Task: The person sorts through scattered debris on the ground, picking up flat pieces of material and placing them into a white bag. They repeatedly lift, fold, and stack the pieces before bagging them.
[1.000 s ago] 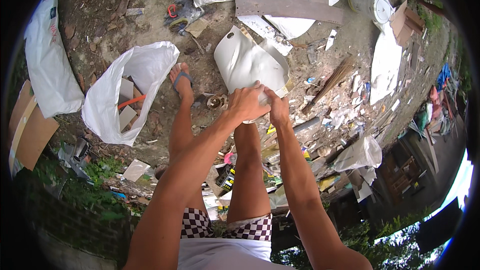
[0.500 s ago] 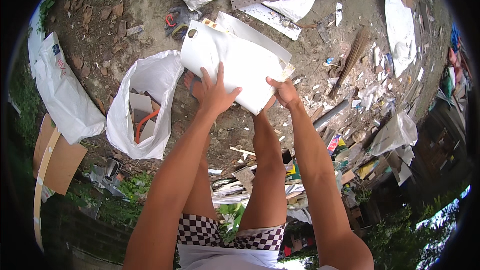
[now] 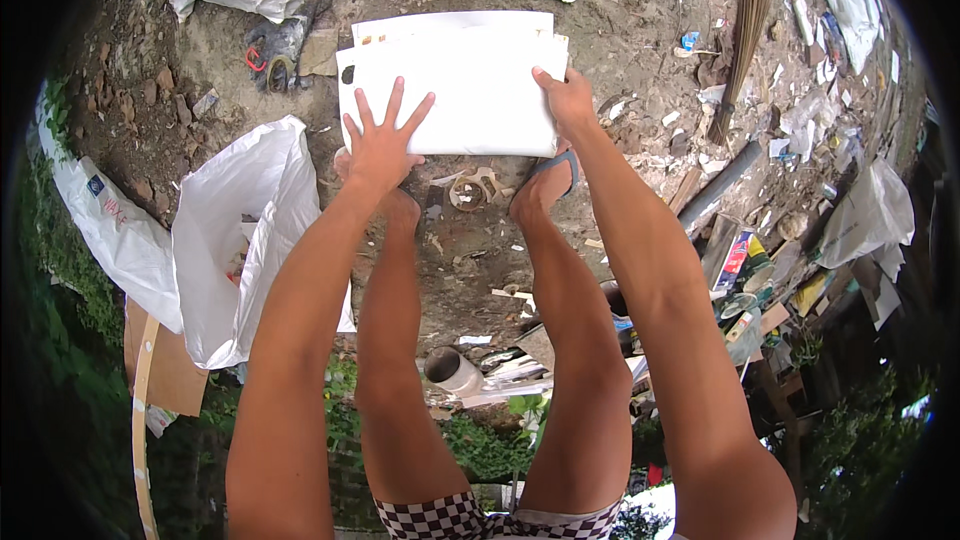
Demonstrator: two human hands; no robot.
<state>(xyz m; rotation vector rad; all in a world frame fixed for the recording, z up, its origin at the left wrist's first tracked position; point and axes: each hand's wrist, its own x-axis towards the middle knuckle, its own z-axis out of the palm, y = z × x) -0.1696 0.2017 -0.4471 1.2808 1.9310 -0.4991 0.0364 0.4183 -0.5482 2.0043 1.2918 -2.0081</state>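
Note:
A stack of white sheets or thin panels (image 3: 475,105) is level in front of me, above my feet, with a dark hole near its upper left corner. A second layer sticks out along the far edge, showing small orange-brown stains. My left hand (image 3: 382,145) rests on its near left part, fingers spread over the surface. At the right edge my right hand (image 3: 570,103) grips the stack, thumb on top and the other fingers hidden underneath. An upright white woven sack (image 3: 225,250), its mouth open, stands left of my left forearm.
Farther left lies another white sack (image 3: 125,235). A twig broom (image 3: 745,40) and a grey pipe (image 3: 720,183) lie to the right among scattered scraps. A tape roll (image 3: 279,70) sits beyond the sack, and a short pipe piece (image 3: 453,372) lies between my legs.
The white stack has turned from a slant to nearly straight, and its layers line up more closely. My left hand has spread its fingers on it; my right hand keeps its edge grip.

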